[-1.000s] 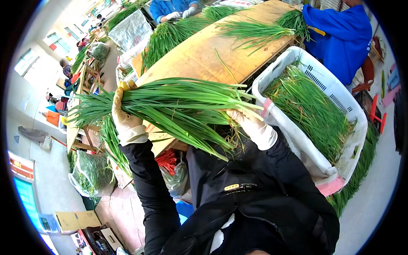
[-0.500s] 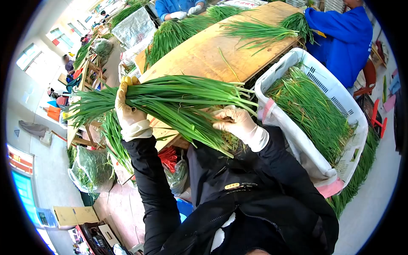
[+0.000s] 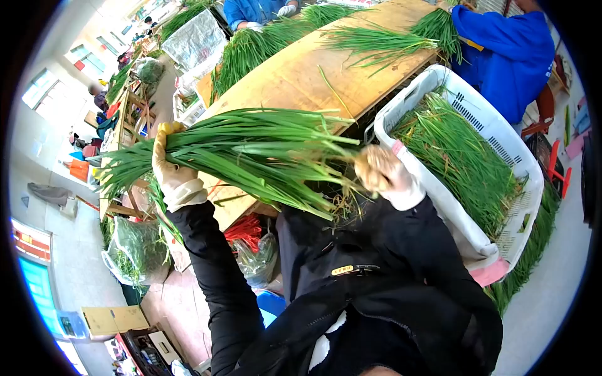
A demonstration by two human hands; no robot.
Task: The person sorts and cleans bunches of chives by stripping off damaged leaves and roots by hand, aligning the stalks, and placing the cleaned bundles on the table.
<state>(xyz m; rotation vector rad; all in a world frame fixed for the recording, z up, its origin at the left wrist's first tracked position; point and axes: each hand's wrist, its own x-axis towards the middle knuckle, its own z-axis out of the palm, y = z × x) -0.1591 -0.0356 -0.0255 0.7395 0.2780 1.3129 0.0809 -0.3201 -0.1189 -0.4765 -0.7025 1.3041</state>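
A thick bundle of long green chives (image 3: 251, 147) lies across the view above my lap, leaf tips to the left and pale stem ends to the right. My left hand (image 3: 169, 164), in a pale glove, is wrapped round its leafy side. My gloved right hand (image 3: 384, 172) is closed beside the stem ends and blurred by motion; what its fingers hold is too smeared to name. Dry, brownish leaf scraps (image 3: 346, 207) hang by the lower stems, near my right hand.
A white plastic basket (image 3: 530, 235) with more chives stands at right. Behind the bundle is a wooden table (image 3: 282, 78) with a loose bunch. Two people in blue handle greens at the far side: a blue sleeve (image 3: 495, 31) shows at right. Red ties (image 3: 244, 232) hang below the table.
My right hand has moved right, from under the stems to past their ends. My left hand and the bundle have shifted slightly left. More dry scraps show beneath the stems.
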